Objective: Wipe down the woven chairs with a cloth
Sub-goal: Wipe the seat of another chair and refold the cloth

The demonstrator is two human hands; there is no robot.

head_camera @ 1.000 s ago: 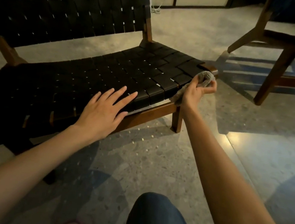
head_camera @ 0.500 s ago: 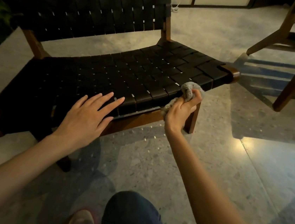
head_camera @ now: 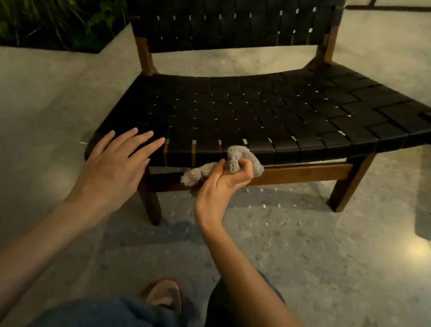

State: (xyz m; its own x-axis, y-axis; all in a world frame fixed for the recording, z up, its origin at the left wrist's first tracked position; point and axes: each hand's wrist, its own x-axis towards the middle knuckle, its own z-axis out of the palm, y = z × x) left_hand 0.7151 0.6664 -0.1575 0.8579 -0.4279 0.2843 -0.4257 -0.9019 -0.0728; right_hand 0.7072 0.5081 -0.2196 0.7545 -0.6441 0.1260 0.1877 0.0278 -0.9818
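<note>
1. The fingers (head_camera: 243,168) of the right hand (head_camera: 219,188) are seen curled round a bunched grey cloth (head_camera: 236,156), which is pinched between them and the thumb. The palm is turned up toward the camera.
2. The cloth is held against the front edge of the seat of a woven chair (head_camera: 268,115), where the black straps are wrapped down toward the wooden front rail (head_camera: 302,173). A loose tail of the cloth is left hanging to the left of the hand, in front of the rail.
3. The left hand (head_camera: 114,168) is held flat, palm down, over the front left corner of the seat. Its fingers are kept straight and slightly spread. Whether the fingertips touch the straps cannot be told.
4. The chair is shown as low and wide. Its seat and backrest (head_camera: 239,12) are woven from black straps and carried on a brown wooden frame and legs.
5. The chair is set on a speckled grey floor (head_camera: 332,257). Green plants (head_camera: 39,0) are seen behind it, at the upper left.
6. At the bottom edge, legs in blue jeans (head_camera: 116,318) and one shoe (head_camera: 164,294) are shown.
</note>
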